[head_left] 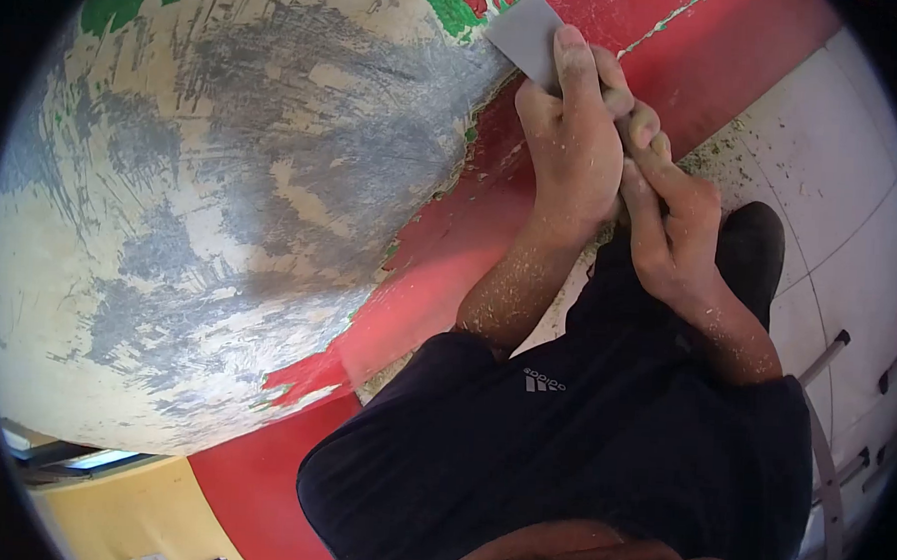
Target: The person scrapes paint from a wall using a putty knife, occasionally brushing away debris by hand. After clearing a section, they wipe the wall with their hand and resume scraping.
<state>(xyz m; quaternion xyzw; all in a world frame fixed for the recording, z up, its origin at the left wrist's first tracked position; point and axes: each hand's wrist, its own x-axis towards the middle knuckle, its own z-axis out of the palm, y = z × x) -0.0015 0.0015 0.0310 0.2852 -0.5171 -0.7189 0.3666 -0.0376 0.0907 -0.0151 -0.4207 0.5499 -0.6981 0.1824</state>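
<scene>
In the head view, the left hand [572,135] is clenched around a scraper [527,35], its flat grey blade pressed against the curved wall [222,200] where green and red paint is scraped away to bare plaster. The right hand [672,215] grips the scraper's handle just behind the left, both hands touching. Paint flakes [745,143] litter the white tiled floor [836,127].
</scene>
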